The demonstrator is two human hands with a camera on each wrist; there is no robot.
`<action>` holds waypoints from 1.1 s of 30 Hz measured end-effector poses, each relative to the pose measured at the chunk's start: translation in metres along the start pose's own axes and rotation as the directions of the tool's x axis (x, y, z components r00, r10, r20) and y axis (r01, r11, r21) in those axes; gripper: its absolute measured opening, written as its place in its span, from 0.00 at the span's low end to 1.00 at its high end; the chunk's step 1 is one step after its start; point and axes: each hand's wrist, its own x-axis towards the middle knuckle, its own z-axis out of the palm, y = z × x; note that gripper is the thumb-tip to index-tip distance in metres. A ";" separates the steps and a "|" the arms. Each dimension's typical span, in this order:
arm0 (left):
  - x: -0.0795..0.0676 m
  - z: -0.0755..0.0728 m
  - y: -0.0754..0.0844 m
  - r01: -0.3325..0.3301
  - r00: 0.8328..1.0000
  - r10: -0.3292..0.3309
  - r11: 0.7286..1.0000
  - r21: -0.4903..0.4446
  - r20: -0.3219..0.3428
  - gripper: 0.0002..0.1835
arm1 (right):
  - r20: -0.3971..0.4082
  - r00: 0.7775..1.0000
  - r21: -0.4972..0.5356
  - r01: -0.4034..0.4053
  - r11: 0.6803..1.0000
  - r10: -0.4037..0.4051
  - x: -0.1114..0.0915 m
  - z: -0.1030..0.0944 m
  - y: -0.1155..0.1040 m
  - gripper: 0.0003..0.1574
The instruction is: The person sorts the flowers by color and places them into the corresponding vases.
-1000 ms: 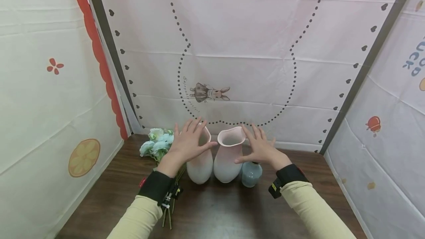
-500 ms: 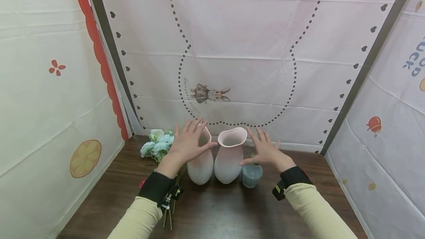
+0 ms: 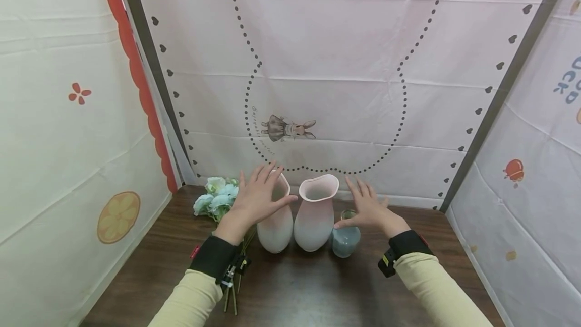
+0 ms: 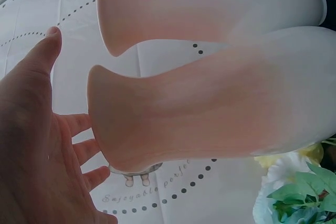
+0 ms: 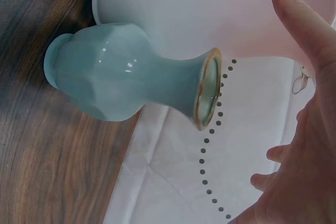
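Two pink-and-white vases stand upright side by side on the table. My left hand point(image 3: 257, 197) is spread beside and partly over the left vase point(image 3: 275, 231), covering part of its rim in the head view; whether the fingers touch it I cannot tell. The right vase point(image 3: 313, 223) shows its whole wavy rim. My right hand point(image 3: 369, 208) hovers with fingers spread above a small blue-green vase point(image 3: 346, 241), holding nothing. In the right wrist view this small vase point(image 5: 110, 72) has a brown-edged mouth, apart from the hand.
Pale blue artificial flowers point(image 3: 217, 197) lie left of the vases, their stems point(image 3: 230, 299) running under the left wrist towards the table's front. Printed cloth walls point(image 3: 331, 39) enclose the brown wooden table point(image 3: 299, 296) at the back and both sides.
My right hand has moved to the right, away from the right pink-and-white vase, uncovering its rim and more of the small blue-green vase. My left hand stays nearly in place.
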 end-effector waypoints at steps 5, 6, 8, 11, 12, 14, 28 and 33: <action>-0.001 -0.001 -0.001 -0.001 1.000 0.001 1.000 -0.004 -0.008 0.51 | 0.005 1.000 0.029 -0.007 1.000 0.007 -0.002 0.002 0.004 0.86; -0.001 -0.001 -0.001 -0.001 1.000 0.000 1.000 -0.007 -0.008 0.51 | 0.005 1.000 0.035 -0.007 0.999 0.007 -0.002 0.002 0.005 0.85; -0.001 -0.002 -0.002 0.003 1.000 -0.003 1.000 -0.010 -0.007 0.51 | 0.001 1.000 0.044 -0.004 0.999 0.004 -0.003 0.003 0.007 0.84; -0.001 -0.003 -0.002 0.000 1.000 0.000 1.000 -0.012 -0.012 0.51 | -0.004 1.000 0.048 -0.008 0.999 0.008 -0.003 0.004 0.010 0.83; -0.001 -0.003 -0.003 -0.001 1.000 0.001 1.000 -0.012 -0.012 0.50 | -0.006 1.000 0.050 -0.007 0.999 0.007 -0.003 0.005 0.012 0.83; -0.001 -0.002 -0.003 -0.004 1.000 0.004 1.000 -0.011 -0.018 0.50 | -0.009 1.000 0.051 -0.007 0.999 0.007 -0.003 0.006 0.013 0.83; -0.003 -0.002 -0.004 -0.004 0.999 0.003 1.000 -0.025 -0.031 0.50 | -0.004 1.000 0.198 -0.003 0.980 0.004 -0.006 0.020 0.032 0.83; -0.004 -0.001 -0.004 -0.001 1.000 0.000 1.000 -0.027 -0.029 0.51 | 0.000 1.000 0.237 -0.009 0.971 0.010 -0.006 0.028 0.040 0.83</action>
